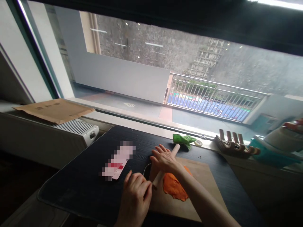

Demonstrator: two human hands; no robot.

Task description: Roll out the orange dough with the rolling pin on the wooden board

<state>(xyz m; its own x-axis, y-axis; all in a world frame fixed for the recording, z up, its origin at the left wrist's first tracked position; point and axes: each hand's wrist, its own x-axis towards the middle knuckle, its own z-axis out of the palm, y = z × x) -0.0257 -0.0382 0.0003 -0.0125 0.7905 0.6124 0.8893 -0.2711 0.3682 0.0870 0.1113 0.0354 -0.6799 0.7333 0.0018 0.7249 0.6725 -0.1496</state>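
A pale wooden rolling pin (175, 150) lies slantwise at the left side of an orange, flattened sheet of clay or dough (174, 186). My right hand (164, 160) rests over the middle of the pin, palm down with fingers stretched out; its forearm crosses above the orange sheet and hides part of it. Beside the pin's near end is my left hand (137, 192), its fingers curled in. Whatever those fingers may hold is hidden. Under the sheet lies a brown paper-like mat (205, 176).
The dark table (82, 170) carries a blurred pink-and-white packet (119, 162) and a crumpled green bag or cloth (183, 139) beside a tape roll (198, 143). A brown envelope (55, 110) tops the radiator (78, 127). Right, a wooden slatted holder (233, 143) and teal container (265, 154) stand by the window.
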